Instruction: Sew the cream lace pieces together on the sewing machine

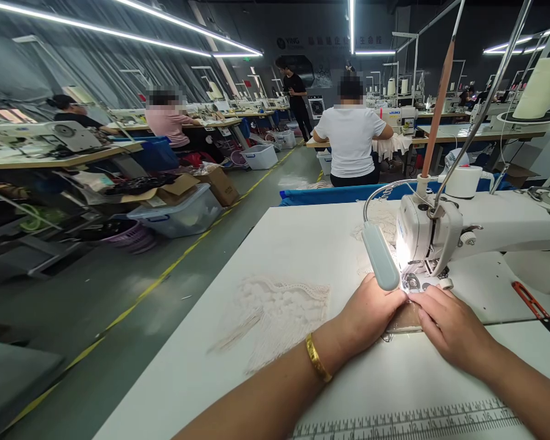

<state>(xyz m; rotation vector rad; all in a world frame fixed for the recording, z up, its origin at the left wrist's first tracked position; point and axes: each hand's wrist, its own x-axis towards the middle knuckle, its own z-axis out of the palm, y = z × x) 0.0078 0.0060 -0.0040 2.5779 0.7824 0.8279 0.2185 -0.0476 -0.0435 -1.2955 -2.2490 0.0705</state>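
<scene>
A white sewing machine (426,226) stands on the right of the table, its lit needle area just beyond my fingertips. My left hand (371,308), with a gold bracelet (318,359) at the wrist, has its fingers closed by the presser foot (411,282). From the other side my right hand (449,321) meets it, thumb and forefinger pinched together. What they grip is too small and covered to make out. Between the hands shows a brownish plate or patch (406,318). Cream lace (288,311) with loose threads lies flat to the left; more pale lace (378,229) lies behind the lamp.
A grey-green lamp head (381,256) on a bent neck hangs close above my left hand. Orange thread snips (537,310) lie at right. A ruler scale (407,421) runs along the front. A cone of thread (541,85) stands upper right. Several people sit at machines beyond.
</scene>
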